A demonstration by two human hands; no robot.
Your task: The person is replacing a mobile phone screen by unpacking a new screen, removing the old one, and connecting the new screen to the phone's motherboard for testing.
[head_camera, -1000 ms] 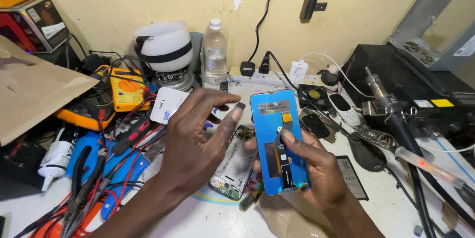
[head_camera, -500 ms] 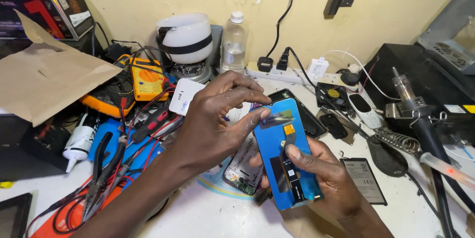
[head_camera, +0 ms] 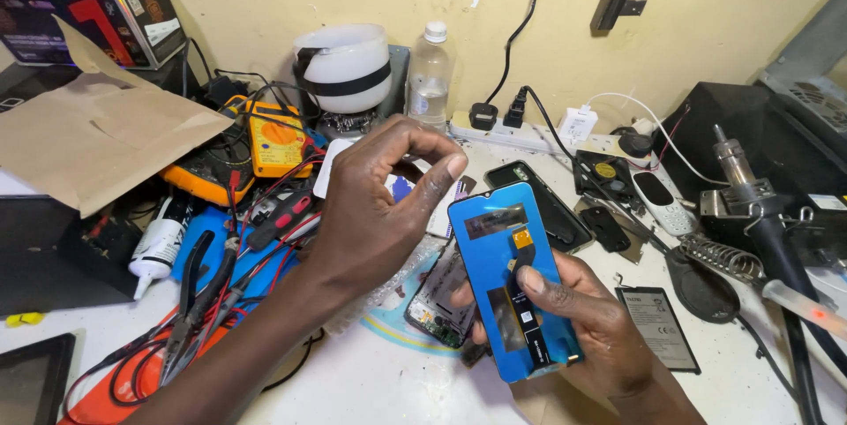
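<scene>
**Mia:** What is the right hand [head_camera: 587, 323] holding?

**Tom:** A flat blue phone screen [head_camera: 514, 279]. The fingers wrap around its far edge from below. The thumb [head_camera: 540, 282] lies on top and presses on a thin black ribbon strip [head_camera: 520, 306] that runs down the middle of the screen. So that hand is closed on the screen.

**Mia:** Where is the screen?

**Tom:** It is up in the air, just above the white table [head_camera: 371, 385]. An open phone body [head_camera: 438, 301] lies on the table just beside it, a bit under its left side.

**Mia:** And the left hand [head_camera: 375, 213]?

**Tom:** It hangs just above the top left corner of the screen. The thumb and first finger are pinched close together. I cannot tell if something tiny is between them.

**Mia:** Which way does the screen point?

**Tom:** Its long side runs from up near the wall down toward the person, leaning a little to the right. The back side faces up, and the end with the small orange tab [head_camera: 522, 238] is the far end.

**Mia:** How would you do this part well?

**Tom:** I think you keep the screen still with the right hand and hold it by the edges. Press the ribbon softly, because it looks thin and could bend or tear. Bring the pinching fingers in slowly and do not poke the blue face.
</scene>
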